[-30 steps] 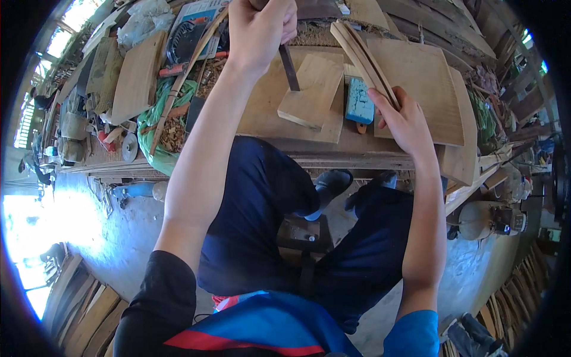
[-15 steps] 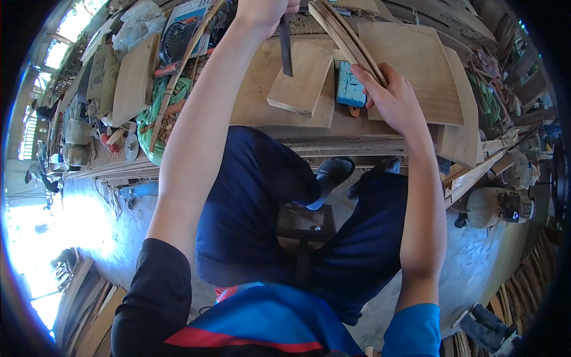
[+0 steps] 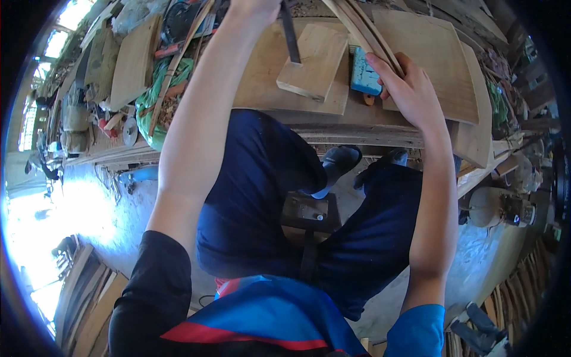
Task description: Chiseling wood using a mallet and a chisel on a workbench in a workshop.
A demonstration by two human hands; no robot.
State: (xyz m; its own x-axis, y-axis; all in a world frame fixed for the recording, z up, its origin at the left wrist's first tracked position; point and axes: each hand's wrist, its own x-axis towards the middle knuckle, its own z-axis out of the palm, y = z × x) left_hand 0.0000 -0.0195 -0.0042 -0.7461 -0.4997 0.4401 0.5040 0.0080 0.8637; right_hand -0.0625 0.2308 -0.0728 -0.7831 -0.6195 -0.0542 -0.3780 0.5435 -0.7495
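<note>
Here, my left hand (image 3: 254, 8), partly cropped, grips one dark blade (image 3: 289, 34) over one thick board (image 3: 318, 65); my right hand (image 3: 411, 90) closes round at least two wooden strips (image 3: 369, 33), near one blue block (image 3: 364, 72).

We take this for a woodworking workshop, and a well-filled one. Boards (image 3: 425, 62) and a wooden block (image 3: 315, 65) lie on the surface (image 3: 361, 119), with thin strips (image 3: 367, 33) of wood above them. To the left we see a green bag (image 3: 156, 122) with brown shavings (image 3: 172, 102) in it and a round disc (image 3: 129, 132) near it. Planks (image 3: 92, 297) stand massed at lower left, more lengths (image 3: 523, 288) at lower right, beside a bare grey floor (image 3: 134, 223).
</note>
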